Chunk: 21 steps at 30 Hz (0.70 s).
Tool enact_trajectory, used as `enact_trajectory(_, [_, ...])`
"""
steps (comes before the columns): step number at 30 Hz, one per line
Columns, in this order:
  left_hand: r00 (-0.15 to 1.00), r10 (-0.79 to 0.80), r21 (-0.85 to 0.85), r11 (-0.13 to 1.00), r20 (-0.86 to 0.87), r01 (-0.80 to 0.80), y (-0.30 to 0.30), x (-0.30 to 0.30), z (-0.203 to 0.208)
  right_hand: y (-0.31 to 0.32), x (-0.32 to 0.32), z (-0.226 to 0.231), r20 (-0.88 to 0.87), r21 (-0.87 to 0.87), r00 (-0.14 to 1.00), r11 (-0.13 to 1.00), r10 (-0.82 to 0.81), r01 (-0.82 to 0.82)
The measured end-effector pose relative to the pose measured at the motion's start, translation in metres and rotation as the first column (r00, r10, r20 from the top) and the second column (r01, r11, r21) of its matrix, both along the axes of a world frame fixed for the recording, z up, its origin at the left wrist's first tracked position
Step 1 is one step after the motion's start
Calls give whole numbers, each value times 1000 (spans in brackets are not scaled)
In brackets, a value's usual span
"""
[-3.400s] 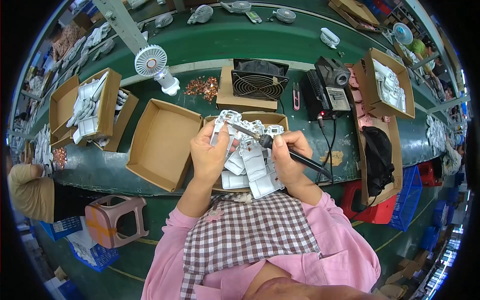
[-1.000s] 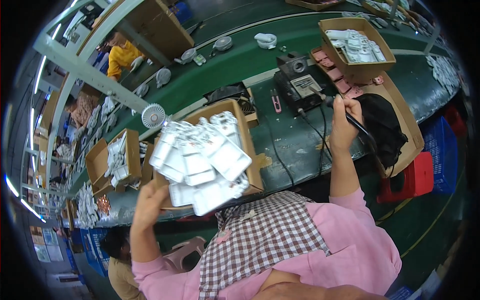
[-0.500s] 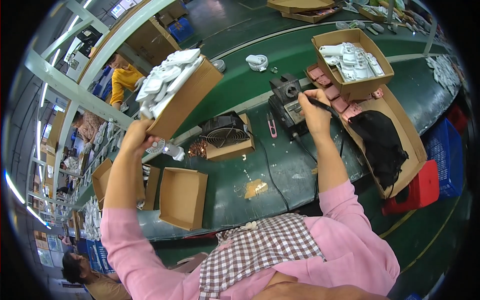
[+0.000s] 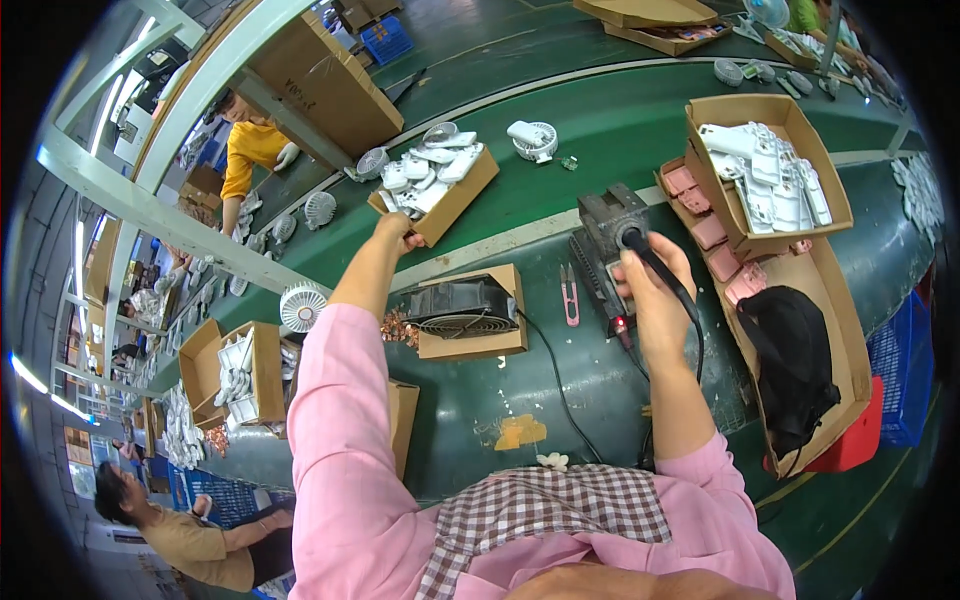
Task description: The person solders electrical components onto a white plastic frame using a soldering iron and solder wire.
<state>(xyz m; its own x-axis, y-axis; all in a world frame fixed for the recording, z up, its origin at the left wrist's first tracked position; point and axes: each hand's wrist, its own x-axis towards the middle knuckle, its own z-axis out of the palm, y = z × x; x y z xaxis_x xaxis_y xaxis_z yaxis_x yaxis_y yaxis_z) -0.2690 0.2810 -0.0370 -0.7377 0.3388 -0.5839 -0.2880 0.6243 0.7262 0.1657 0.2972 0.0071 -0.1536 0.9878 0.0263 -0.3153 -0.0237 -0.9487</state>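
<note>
My left hand [image 4: 398, 234] is closed on the near end of a cardboard box [image 4: 462, 206] heaped with white plastic parts [image 4: 425, 180]. The box is at the near edge of the green belt, beyond a black fan [image 4: 460, 303]. My right hand [image 4: 655, 295] grips the black handle of a soldering iron [image 4: 634, 240], whose front end is at the holder of a black soldering station [image 4: 607, 222]. The iron's tip is hidden. Pink-handled snips [image 4: 569, 295] lie left of the station.
Another box [image 4: 840, 205] of white parts rests on a tray [image 4: 850, 390] holding pink pieces [image 4: 710, 232] and a black cloth [image 4: 790, 350]. A white handheld fan [image 4: 534, 140] lies on the belt [image 4: 600, 115]. Co-workers sit at left, one in a yellow sleeve [image 4: 240, 170].
My left hand has carried the box of white parts right and forward, down to the belt, from a steep tilt. My right hand still holds the soldering iron, now at the station's holder.
</note>
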Motion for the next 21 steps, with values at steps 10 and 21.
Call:
enact_trajectory(10, [996,-66,163,984,-68,76,-24,-4,-21,-57,-31,9,-76,-8,929,931,363,-364])
enact_trajectory(21, [544,-554,-90,748,-631,658,-258,140,72,11,-156,30,650,363,701,690,293,-626])
